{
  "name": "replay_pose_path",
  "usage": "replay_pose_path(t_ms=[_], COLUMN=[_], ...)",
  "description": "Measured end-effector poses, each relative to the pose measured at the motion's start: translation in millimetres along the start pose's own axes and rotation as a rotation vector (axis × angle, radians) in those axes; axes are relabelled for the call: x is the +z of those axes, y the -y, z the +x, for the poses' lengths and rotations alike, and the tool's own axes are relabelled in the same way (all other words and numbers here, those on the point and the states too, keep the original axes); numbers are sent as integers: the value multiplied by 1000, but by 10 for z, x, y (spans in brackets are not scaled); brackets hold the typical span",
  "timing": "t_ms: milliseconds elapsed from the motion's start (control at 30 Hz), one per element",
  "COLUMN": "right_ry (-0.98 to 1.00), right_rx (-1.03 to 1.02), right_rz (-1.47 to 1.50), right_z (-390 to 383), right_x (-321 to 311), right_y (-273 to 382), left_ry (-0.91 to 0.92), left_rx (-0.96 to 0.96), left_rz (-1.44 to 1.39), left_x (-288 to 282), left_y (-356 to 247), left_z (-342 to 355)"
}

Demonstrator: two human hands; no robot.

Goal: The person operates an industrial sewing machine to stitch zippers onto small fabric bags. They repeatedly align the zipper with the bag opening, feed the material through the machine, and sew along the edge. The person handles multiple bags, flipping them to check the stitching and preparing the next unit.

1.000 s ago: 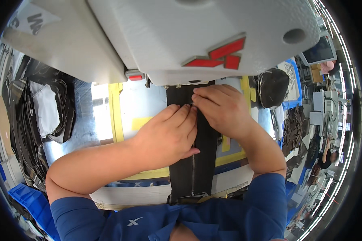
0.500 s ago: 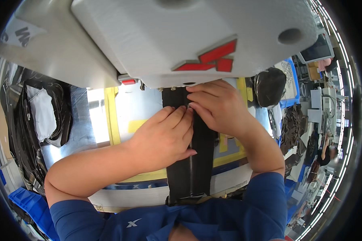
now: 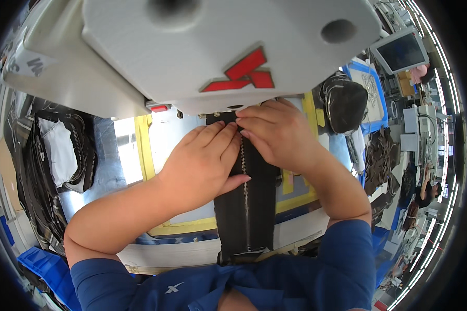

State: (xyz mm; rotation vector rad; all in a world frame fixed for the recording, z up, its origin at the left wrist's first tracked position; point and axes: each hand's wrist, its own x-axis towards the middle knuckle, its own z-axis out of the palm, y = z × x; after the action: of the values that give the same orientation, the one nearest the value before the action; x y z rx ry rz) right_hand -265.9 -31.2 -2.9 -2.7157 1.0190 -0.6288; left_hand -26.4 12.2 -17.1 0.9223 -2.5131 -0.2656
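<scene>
Both hands, the left hand and right hand, press flat with fingers together on the black zipper strip, its far end under the sewing machine and most of it near, seemingly unsewn.

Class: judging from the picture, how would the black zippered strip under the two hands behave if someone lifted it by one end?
The black zippered strip probably flops: it lies flat and droops over the table's front edge. It likely feels light, being thin. Left hand and right hand press it down, suggesting it shifts easily.
</scene>
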Motion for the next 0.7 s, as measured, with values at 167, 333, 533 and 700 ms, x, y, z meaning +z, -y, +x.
replay_pose_path(t_ms=[167,333,533,700], right_ry=[-19,66,216,164], right_rx=[-45,-59,7,-8], right_rz=[-26,16,29,48], right_z=[-30,-99,-149,-111], right_x=[41,-1,-218,-164], right_y=[-43,-101,-49,-99], left_ry=[44,122,192,218], left_rx=[-46,-75,-95,-100], left_rz=[26,56,100,76], left_x=[-55,-101,-155,-198], left_y=[-9,-43,-90,-85], left_z=[24,80,109,118])
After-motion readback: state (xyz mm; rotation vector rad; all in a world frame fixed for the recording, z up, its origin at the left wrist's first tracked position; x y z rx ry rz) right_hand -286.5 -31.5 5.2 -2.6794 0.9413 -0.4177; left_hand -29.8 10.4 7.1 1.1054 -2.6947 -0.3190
